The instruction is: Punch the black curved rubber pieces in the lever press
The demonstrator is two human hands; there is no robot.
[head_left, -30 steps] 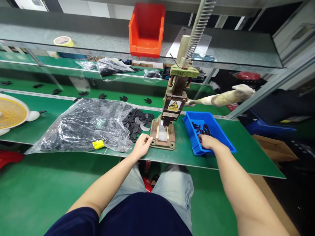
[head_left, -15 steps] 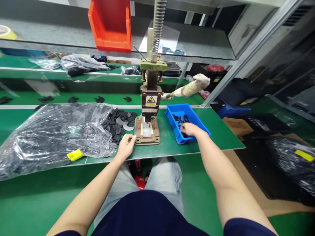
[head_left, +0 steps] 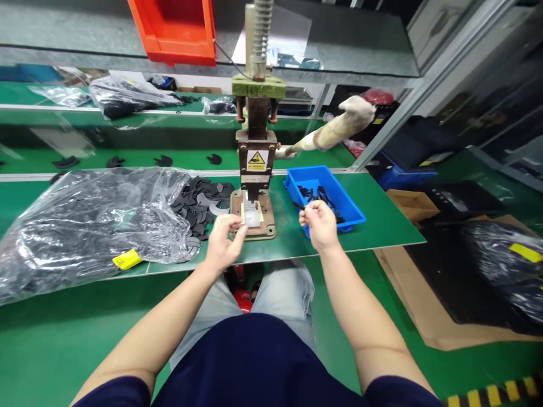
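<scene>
A hand press [head_left: 254, 164] with a yellow warning label stands on the green bench, its cloth-wrapped lever [head_left: 335, 129] pointing right. My left hand [head_left: 223, 243] hovers just in front of the press base [head_left: 253, 217], fingers curled around a thin pale piece. Lifted out of the blue bin [head_left: 324, 198], my right hand [head_left: 320, 225] pinches a small dark part between thumb and fingers. Loose black flat parts [head_left: 201, 202] lie left of the press.
A large clear plastic bag [head_left: 89, 223] of black parts covers the bench's left side. An orange bin [head_left: 176, 28] sits on the upper shelf. A cardboard sheet [head_left: 424, 294] and black bags lie on the floor at right.
My right hand came up out of the blue bin, pinching a small part. My left hand rose off the bench toward the press base. The view shifted slightly right.
</scene>
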